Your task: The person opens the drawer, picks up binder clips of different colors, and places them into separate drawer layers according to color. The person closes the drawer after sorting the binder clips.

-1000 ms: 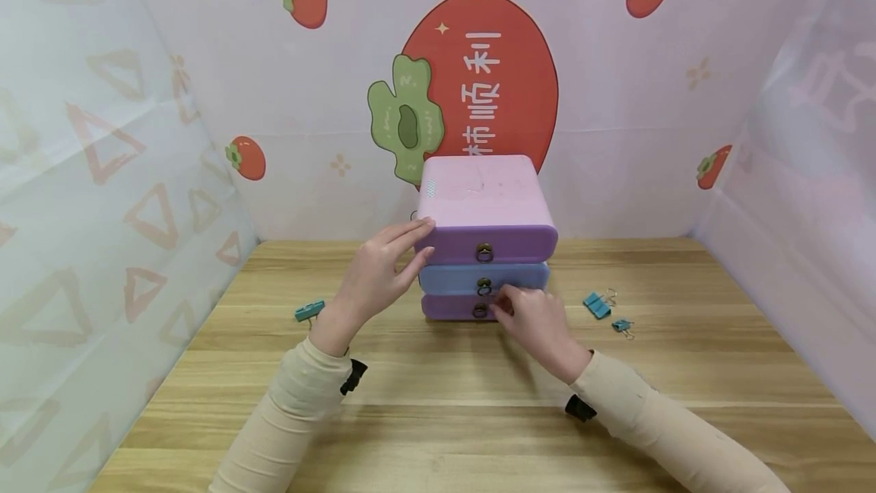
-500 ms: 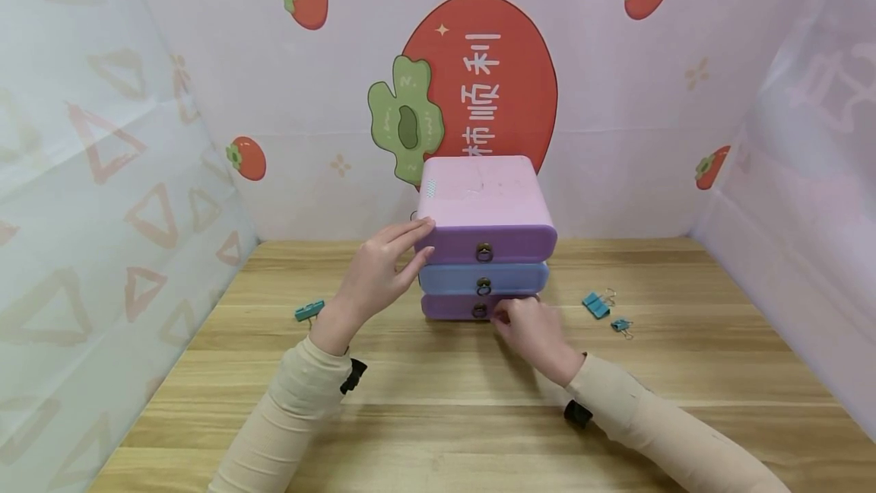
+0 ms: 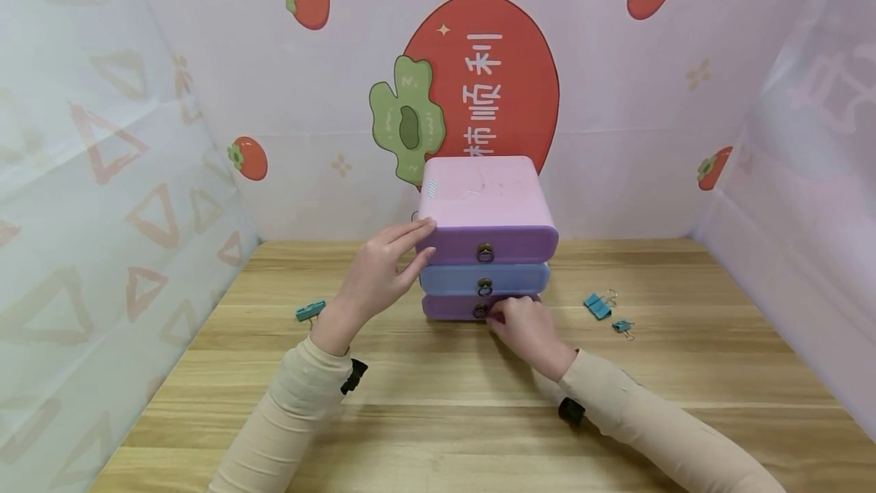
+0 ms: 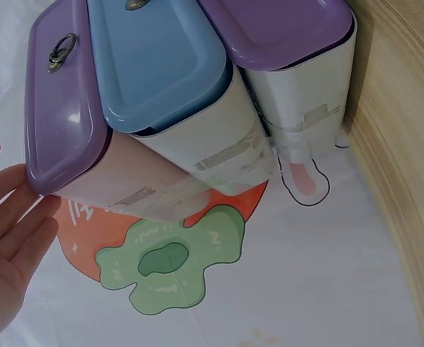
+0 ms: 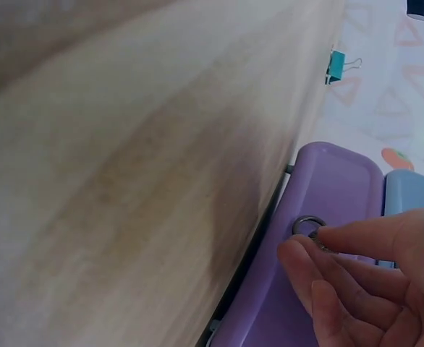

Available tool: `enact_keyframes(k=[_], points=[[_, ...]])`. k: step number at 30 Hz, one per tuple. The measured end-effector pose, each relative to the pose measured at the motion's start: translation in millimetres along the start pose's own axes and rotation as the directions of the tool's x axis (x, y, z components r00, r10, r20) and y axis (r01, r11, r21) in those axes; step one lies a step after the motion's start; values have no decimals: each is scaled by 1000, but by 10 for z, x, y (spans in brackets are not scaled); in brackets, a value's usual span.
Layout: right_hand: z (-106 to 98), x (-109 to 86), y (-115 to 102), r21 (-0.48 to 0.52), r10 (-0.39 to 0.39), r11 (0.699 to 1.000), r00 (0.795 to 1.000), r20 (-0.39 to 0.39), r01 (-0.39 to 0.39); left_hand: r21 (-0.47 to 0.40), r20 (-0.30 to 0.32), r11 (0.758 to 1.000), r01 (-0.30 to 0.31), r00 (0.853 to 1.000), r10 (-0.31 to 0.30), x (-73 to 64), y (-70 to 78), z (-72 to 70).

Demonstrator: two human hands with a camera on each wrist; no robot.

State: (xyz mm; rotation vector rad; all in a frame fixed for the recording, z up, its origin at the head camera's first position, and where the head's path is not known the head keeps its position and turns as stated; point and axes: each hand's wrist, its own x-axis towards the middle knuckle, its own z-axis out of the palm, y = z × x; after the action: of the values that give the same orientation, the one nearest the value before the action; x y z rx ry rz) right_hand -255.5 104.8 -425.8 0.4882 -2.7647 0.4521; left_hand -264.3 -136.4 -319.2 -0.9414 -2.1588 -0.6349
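Observation:
A small chest of three stacked drawers [image 3: 486, 192] stands at the back of the table, pink on top with purple, blue and purple fronts. My left hand [image 3: 379, 272] rests on its upper left corner, fingers extended; the left wrist view shows those fingers [image 4: 13, 188] touching the top purple drawer [image 4: 64, 94]. Low at the front, my right hand [image 3: 530, 329] is at the bottom purple drawer [image 3: 448, 308]. Its thumb and forefinger pinch the metal ring pull [image 5: 310, 223], partly hidden by the fingertips. All three drawers look closed.
Two teal binder clips, a larger one [image 3: 598, 306] and a smaller one [image 3: 622, 326], lie right of the chest. Another teal binder clip [image 3: 311, 310] lies by my left wrist. A printed cloth [image 3: 616, 173] stands behind the wooden table [image 3: 438, 417].
My right hand has moved down and left, from beside the blue and bottom drawers to the bottom drawer's ring. My left hand keeps its place on the corner.

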Motion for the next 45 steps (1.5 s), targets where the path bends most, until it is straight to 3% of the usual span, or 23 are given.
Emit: enact_keyframes(k=[15, 45], points=[[59, 116, -19, -45, 1, 999, 1000, -15, -2, 0, 9, 1000, 9, 1000, -9, 3, 7, -14], [71, 120, 16, 37, 33, 999, 998, -48, -31, -10, -4, 1000, -3, 1000, 3, 5, 0, -3]])
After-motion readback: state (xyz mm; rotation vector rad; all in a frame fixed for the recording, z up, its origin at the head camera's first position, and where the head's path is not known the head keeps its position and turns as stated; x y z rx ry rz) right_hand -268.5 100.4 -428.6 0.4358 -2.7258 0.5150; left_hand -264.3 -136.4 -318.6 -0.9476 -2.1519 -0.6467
